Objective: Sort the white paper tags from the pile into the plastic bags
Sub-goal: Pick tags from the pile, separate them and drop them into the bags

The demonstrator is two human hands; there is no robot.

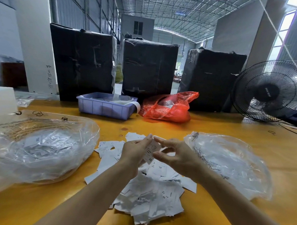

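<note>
- The yellow counter [228, 126] carries everything; at its far edge, from 11 to 1 o'clock, stand three black wrapped bales [82, 61], well clear of the work.
- At 9 o'clock lies the left plastic bag [40, 150], already holding tags, one marked XXL; at 3 o'clock lies the right plastic bag [230, 163], thin, crumpled and apparently almost empty, though glare makes that hard to judge.
- The pile of white paper tags [149, 194] sprawls at 6 o'clock between the bags, loose and overlapping. The slips look light, thin and limp, so I judge they slide and cling together; pinching one by an edge or corner should peel it off singly.
- A black fan [267, 90] stands at 2 o'clock; if it is running, its draught could scatter the slips.
- A red bag [166, 108] and a blue tray [107, 105] sit at 12 o'clock, out of the way.
- The left hand [134, 151] and right hand [174, 156] meet above the pile, fingertips of both pinching one held tag [151, 151] marked XS.
</note>
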